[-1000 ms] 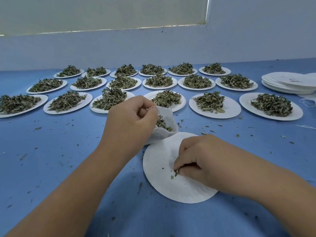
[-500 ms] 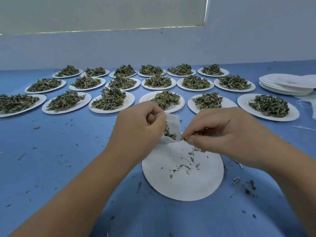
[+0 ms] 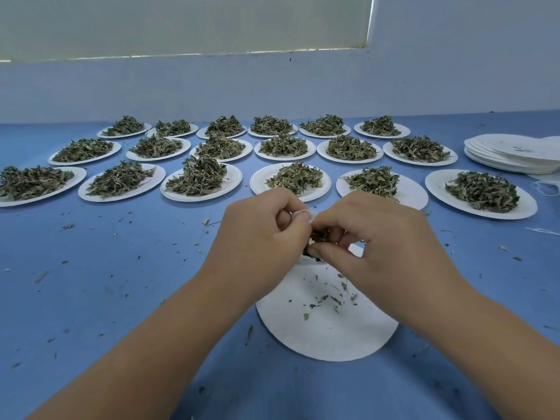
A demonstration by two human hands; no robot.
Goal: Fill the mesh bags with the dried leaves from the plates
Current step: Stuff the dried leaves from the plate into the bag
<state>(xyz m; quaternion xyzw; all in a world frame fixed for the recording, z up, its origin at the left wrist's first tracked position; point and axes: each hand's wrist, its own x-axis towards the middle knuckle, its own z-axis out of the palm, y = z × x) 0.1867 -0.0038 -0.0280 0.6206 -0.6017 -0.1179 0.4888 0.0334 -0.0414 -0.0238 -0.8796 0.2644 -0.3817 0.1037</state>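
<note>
A white mesh bag [image 3: 304, 214] is held above the near plate [image 3: 327, 334], mostly hidden between my hands. My left hand [image 3: 260, 234] grips its rim at the left. My right hand [image 3: 372, 237] pinches dried leaves [image 3: 320, 236] at the bag's mouth, fingertips close against my left hand. The near plate holds only a few leaf crumbs [image 3: 325, 298]. Beyond my hands, several white plates [image 3: 233, 177] heaped with dried leaves stand in three rows across the blue table [image 3: 106, 283].
A stack of empty white plates [image 3: 512, 153] sits at the far right, with loose white strings [image 3: 545, 189] next to it. Leaf bits are scattered over the table around the near plate. A pale wall [image 3: 272, 86] closes off the back of the table.
My right hand rose from the near plate with a pinch of leaves and came to the bag's mouth. Crumbs fell onto the plate. My left hand kept hold of the bag.
</note>
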